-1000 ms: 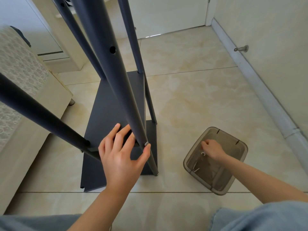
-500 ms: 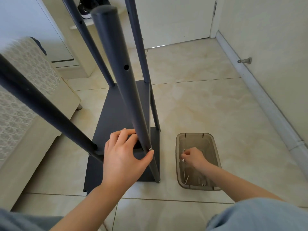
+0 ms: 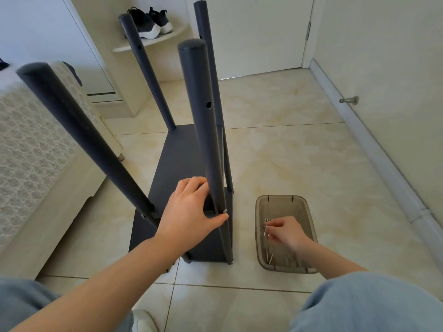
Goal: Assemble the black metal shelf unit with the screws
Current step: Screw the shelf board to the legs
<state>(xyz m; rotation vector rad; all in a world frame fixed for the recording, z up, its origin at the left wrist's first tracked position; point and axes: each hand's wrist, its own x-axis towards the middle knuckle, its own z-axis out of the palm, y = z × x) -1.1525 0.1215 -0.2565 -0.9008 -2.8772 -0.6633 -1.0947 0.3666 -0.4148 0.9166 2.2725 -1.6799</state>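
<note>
Two knees in light blue trousers (image 3: 364, 305) fill the bottom edge, with the toe of a white shoe (image 3: 143, 319) between them. Ahead, the left grip (image 3: 191, 212) is grasping the nearest right pole (image 3: 201, 116) of the black shelf unit (image 3: 177, 159), low down: fingers curl behind the pole and the thumb tip lies in front, just beside a silver screw head (image 3: 224, 211) in it. To the right, the right grip (image 3: 285, 232) reaches into a smoky-brown plastic tray (image 3: 280, 196) on the tiled floor (image 3: 299, 144), its bent fingertips pinching small silver screws (image 3: 266, 226); more screws lie loose near the tray's close end. The shelf unit stands on the floor just left of the tray, four poles rising from its flat panel. A lace-covered bed (image 3: 28, 152) sits on the left. Farther off, black sneakers (image 3: 148, 22) rest on a corner shelf (image 3: 153, 41) beside a white door (image 3: 251, 32).
</note>
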